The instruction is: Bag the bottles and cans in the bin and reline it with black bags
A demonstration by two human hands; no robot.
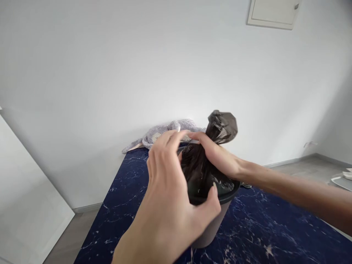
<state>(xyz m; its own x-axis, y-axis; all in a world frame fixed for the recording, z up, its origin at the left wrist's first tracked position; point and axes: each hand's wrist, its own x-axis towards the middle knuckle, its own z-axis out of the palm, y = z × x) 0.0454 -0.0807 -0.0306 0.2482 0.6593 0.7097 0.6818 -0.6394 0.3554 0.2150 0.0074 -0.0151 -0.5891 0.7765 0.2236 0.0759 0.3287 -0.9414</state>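
A dark, thin plastic garbage bag sits in a grey bin with a black rim. My right hand is wrapped round the bag's gathered neck, and a puffed end sticks up above the fist. In front of the bin is my left hand, its thumb and curved fingers spread apart beside the bag. The left thumb is over the near rim; whether it touches the bag I cannot tell. What lies inside the bag is hidden.
The bin stands on a dark blue marble-patterned table. Behind it, a grey plush toy lies at the table's far edge against the white wall. A white panel is at the left, and a wall hatch is up high.
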